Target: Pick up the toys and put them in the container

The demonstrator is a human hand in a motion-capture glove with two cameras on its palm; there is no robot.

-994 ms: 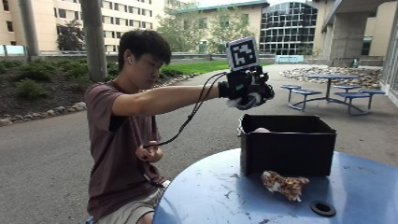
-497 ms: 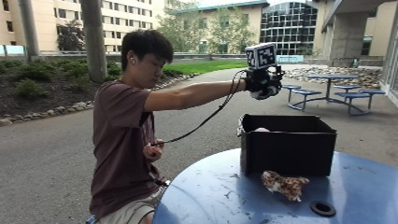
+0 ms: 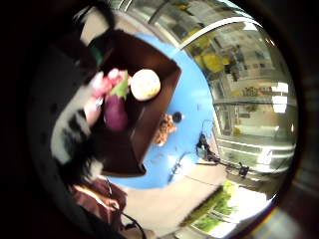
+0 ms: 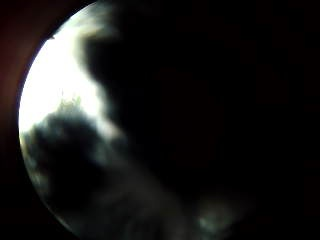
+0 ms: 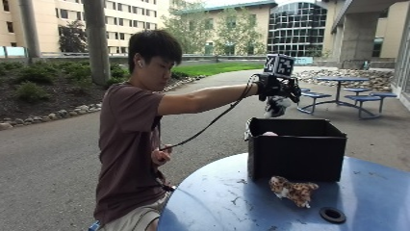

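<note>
1. The gloved right hand [image 5: 276, 89] is held out at arm's length above the black box [image 5: 297, 155], and its grip is closed around a black-and-white soft toy [image 5: 276, 106].
2. The black-and-white soft toy hangs below the glove with its long axis roughly up and down, its lower end pointing toward the open top of the box and not touching the rim.
3. In the little finger side palm view the same toy [image 3: 70, 132] fills the space beside the palm as a blurred white shape with dark spots; which end is its head cannot be told.
4. The thumb side palm view is almost wholly dark, with only a bright patch at one edge, so it adds nothing about the fingers.
5. Inside the box [image 3: 149, 119], seen from above, lie a round pale toy [image 3: 145, 84], a purple toy [image 3: 116, 113] and a pink one with a green part [image 3: 110, 82], all close together near one wall.
6. From the outside view only a pale bit shows over the box rim.
7. The box stands upright on the round blue desk [image 5: 243, 202], toward its far side.
8. A spotted tan plush animal [image 5: 294, 189] lies on the desk just in front of the box, its long axis running across the desk, apart from the box wall.
9. A small black ring [image 5: 332, 214] lies flat on the desk near the plush animal.
10. The person's bare left hand [image 5: 160, 155] is held close to the body, touching a cable.
</note>
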